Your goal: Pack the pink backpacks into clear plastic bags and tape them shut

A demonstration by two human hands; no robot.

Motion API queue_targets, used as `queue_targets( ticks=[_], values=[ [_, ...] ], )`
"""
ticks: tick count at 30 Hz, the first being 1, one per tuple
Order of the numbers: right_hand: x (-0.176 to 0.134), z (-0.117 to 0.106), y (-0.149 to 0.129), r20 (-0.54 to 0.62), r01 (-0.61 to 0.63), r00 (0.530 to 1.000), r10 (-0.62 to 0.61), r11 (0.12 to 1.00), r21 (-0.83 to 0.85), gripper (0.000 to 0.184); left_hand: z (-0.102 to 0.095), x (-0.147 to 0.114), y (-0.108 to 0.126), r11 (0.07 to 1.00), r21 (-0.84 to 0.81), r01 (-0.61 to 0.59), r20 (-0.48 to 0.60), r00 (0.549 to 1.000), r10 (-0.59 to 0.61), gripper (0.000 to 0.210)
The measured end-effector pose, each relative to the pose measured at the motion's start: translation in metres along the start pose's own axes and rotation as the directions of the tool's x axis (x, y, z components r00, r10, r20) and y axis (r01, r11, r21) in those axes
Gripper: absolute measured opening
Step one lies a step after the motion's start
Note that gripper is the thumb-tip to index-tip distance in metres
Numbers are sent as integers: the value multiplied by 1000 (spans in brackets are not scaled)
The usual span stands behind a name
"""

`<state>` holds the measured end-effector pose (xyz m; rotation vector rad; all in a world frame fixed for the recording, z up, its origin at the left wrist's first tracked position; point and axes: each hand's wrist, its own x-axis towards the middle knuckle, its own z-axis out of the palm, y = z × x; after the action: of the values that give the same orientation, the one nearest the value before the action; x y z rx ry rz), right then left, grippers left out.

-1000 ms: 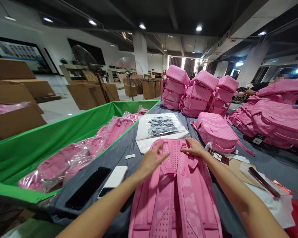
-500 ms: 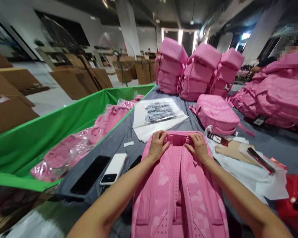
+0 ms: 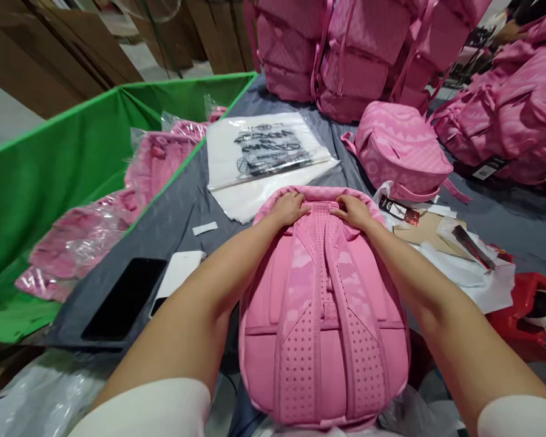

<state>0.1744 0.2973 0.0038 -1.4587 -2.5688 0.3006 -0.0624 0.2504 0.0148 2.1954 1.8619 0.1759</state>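
Observation:
A pink backpack lies in front of me with its back panel and two perforated shoulder straps facing up. My left hand grips its top edge left of the straps, fingers curled over the rim. On the other side, my right hand holds the same edge in a matching way, thumb pointing inward. Both sets of fingertips are partly hidden behind the top edge. Beyond the hands are white printed plastic bags and a smaller pink bag.
Bagged pink backpacks lie in a green fabric bin at left. A black phone and white power bank sit near my left arm. Stacked pink bags stand behind; paper scraps and a red tape dispenser are at right.
My view has tilted down, showing more of the lower backpack. Both hands remain on its top edge, with the arms stretched further forward and the top now bent away.

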Motion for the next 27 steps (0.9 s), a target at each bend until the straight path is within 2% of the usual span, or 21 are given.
queue_targets(
  ticks=[3, 6, 8, 11, 15, 18, 21, 24, 26, 27],
  values=[
    [13, 7, 2, -50, -18, 999, 16, 999, -33, 36, -6, -8, 22, 998, -47, 39, 27, 999, -37, 69],
    [13, 16, -7, -107, -108, 990, 96, 988, -114, 42, 8, -31, 51, 985, -148, 91, 51, 995, -85, 105],
    [10, 17, -17, -126, -167, 981, 146, 970, -175, 45, 20, -42, 64, 976, -186, 109, 67, 993, -98, 112],
    [5, 4, -28, -78, -146, 988, 130, 953, -265, 44, 31, -48, 68, 964, -226, 137, 26, 991, -135, 111],
    [7, -36, -18, 19, -25, 999, 32, 948, -316, 25, 38, -46, 60, 952, -266, 150, -65, 983, -172, 108],
    [24, -60, 5, 29, -69, 996, 83, 941, -332, 40, 44, -44, 58, 954, -252, 164, -106, 975, -196, 106],
    [54, -60, 27, 140, -78, 981, 130, 941, -330, 51, 53, -44, 57, 964, -212, 164, -210, 955, -208, 105],
    [84, -46, 39, 239, -61, 960, 146, 942, -329, 44, 63, -39, 53, 990, -141, -27, -324, 946, -21, 78],
    [96, -39, 41, 263, -56, 953, 151, 940, -336, 41, 67, -31, 50, 986, -105, -130, -309, 947, 92, 57],
    [98, -38, 40, 259, -54, 954, 149, 938, -341, 42, 69, -26, 49, 985, -100, -137, -288, 952, 104, 51]
  ],
)
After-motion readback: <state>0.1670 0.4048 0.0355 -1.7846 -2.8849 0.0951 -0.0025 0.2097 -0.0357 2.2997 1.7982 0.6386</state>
